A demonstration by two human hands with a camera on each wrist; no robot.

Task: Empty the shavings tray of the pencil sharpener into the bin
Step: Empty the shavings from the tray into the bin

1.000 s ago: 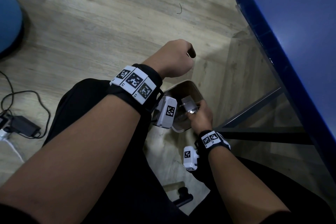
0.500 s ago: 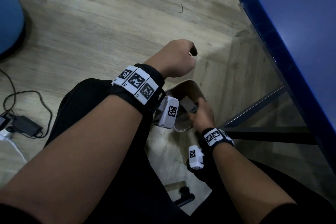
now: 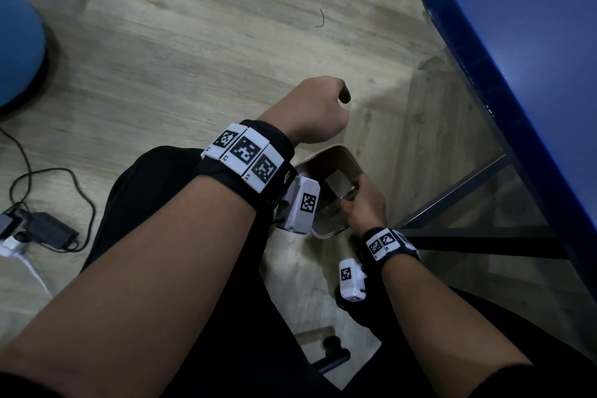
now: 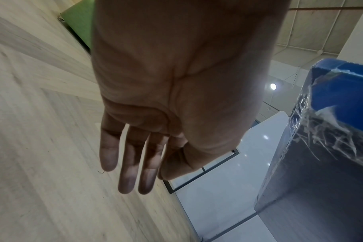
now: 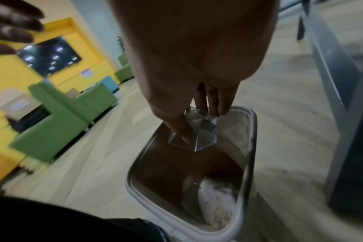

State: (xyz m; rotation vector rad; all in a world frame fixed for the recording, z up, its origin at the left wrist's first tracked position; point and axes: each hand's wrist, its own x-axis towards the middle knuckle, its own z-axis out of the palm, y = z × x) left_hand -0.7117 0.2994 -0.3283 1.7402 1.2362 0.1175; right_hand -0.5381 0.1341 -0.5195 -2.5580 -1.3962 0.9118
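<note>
The bin (image 3: 334,231) stands on the wood floor between my knees; in the right wrist view its pale rim (image 5: 252,131) frames a brown inside with a heap of pale shavings (image 5: 215,201) at the bottom. My right hand (image 3: 357,195) pinches the clear plastic shavings tray (image 3: 343,187) over the bin's mouth. From the right wrist, thumb and fingers of the right hand (image 5: 199,122) grip the tilted tray (image 5: 205,138). My left hand (image 3: 310,110) hangs above and beyond the bin, empty. In the left wrist view the left hand (image 4: 145,180) has its fingers (image 4: 108,155) straight and relaxed.
A blue table (image 3: 517,74) on a dark metal frame (image 3: 452,200) stands close on the right. A black adapter with cable (image 3: 48,233) lies on the floor at left, near a blue round seat (image 3: 16,42). A chair caster (image 3: 332,352) sits under me.
My right hand has shifted slightly right and farther over the bin with the tray, turning it. The left hand has stayed almost still.
</note>
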